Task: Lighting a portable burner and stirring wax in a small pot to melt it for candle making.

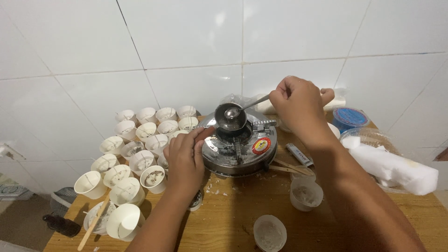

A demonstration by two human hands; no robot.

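My right hand has a closed grip on a metal spoon, and its bowl sits inside the small pot on the round stove. My left hand holds tight the pot's brown handle, beside white paper cups on the table.

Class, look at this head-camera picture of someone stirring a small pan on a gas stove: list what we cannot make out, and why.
- Pan contents: spoon bowl covers them, and they are too small in the head view.
- Pan handle: mostly hidden under the left hand.
- Spoon's grip end: buried in the right hand.
- Burner flame: hidden beneath the pan.
- Blue tub: partly behind the right forearm.
- White block: its far end is cut off near the right edge.
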